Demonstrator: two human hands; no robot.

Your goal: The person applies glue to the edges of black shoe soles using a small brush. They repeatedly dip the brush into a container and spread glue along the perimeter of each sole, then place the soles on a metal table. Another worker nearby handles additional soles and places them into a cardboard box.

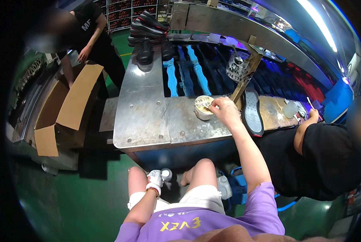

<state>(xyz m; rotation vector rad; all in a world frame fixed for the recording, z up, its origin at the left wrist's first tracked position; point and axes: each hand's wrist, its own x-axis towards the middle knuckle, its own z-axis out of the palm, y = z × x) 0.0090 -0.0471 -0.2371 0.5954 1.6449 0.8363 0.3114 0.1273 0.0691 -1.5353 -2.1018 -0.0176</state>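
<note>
right hand (224,111) at small round tin (204,107) on bench (148,117), fingers pinched together (likely dipping brush); left hand (155,178), gloved, fist closed on small white thing by knee; next: careful lift toward shoe sole (252,111).

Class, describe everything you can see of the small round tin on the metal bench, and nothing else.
The small round tin is squat, with a pale labelled side wall and an open top showing a yellowish inside. It stands upright on the scratched metal bench, near its front edge. The right hand rests at its right rim, fingertips over the opening. What the tin contains cannot be made out.
</note>
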